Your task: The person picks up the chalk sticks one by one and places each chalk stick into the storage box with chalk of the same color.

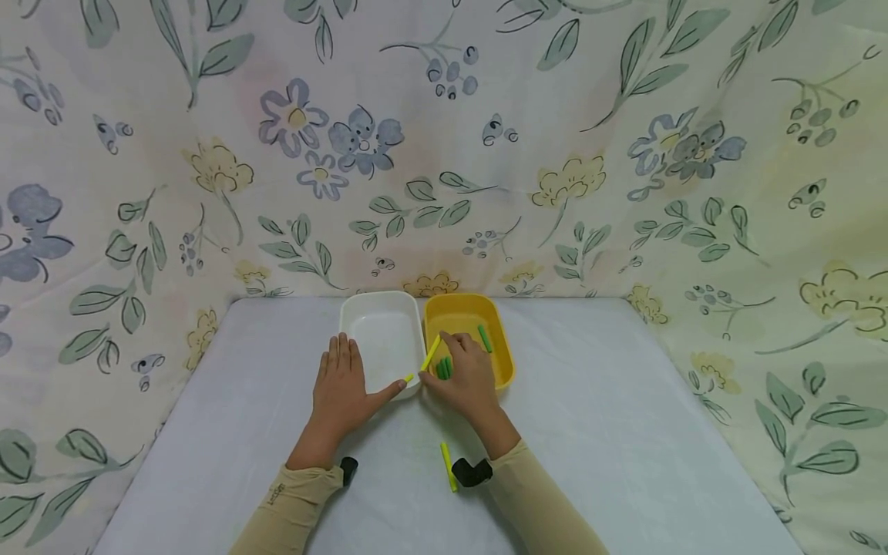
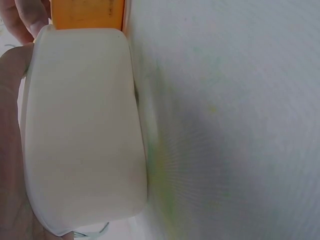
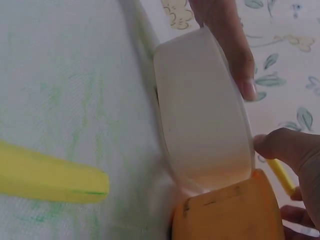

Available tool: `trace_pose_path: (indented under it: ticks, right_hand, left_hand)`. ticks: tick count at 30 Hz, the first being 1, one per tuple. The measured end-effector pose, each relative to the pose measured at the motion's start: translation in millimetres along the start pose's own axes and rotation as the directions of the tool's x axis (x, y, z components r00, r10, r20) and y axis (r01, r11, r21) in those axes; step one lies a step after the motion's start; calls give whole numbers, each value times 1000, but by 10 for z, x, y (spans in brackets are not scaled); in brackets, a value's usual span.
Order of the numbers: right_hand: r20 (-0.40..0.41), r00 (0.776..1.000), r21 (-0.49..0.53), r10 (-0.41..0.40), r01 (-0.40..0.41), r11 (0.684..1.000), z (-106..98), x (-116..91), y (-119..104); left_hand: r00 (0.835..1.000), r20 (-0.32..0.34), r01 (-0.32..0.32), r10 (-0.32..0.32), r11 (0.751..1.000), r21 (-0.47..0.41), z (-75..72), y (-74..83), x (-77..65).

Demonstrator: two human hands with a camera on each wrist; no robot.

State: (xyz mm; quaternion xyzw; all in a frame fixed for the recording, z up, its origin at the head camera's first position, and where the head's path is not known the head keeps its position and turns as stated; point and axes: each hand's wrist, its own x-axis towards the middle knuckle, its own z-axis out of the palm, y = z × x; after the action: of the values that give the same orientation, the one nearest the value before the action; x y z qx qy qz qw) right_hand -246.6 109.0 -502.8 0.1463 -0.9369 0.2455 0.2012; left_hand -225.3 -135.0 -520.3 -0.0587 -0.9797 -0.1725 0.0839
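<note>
Before floral-printed fabric (image 1: 444,193), the right hand (image 1: 469,379) pinches one slender bright-yellow stick (image 1: 431,353), the straight-fingered left hand (image 1: 341,391) touching one rounded white tray (image 1: 383,331).

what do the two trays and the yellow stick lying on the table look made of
White tray: probably plastic, satin; smooth walls, moulded rim.
Yellow tray: likely plastic too; smooth, dark marks.
Yellow stick: perhaps clay or wax; matte, green-smudged end.

Beige sleeves (image 1: 544,505) — dark lettering (image 1: 276,494) on the left one — two black wrist cameras (image 1: 472,472)
</note>
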Motion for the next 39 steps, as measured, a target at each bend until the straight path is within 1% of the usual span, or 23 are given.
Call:
trace_pose_path:
  ticks: [5,10,19,21,28,33,39]
  right_hand:
    - [17,1000,-17,-2,2,1000,12,12,-12]
    - [39,999,2,0,0,1000,-1,20,-40]
    - [120,992,-11,24,-23,1000,14,58,-71]
    - [142,989,3,38,-38,999,14,75,-84]
    - [221,972,100,76,-100,990,-2,126,-139]
    - [256,963,104,86,-116,988,10,135,-151]
    - [277,957,105,83,-116,988,25,146,-141]
  left_hand:
    - [1000,8,4,-4,1000,2,20,-18,10]
    - [1000,6,5,-5,1000,2,14,-18,5]
    - [1000,1,2,-2,1000,-8,7,6,-4]
    - [1000,3,1,-1,1000,-4,8,5,-5]
    - [1000,2,-1,1,1000,-2,6,2,-9]
    - [1000,4,0,0,1000,4,18,-4,-5]
    - [1000,3,-1,1,1000,0,3,0,-7]
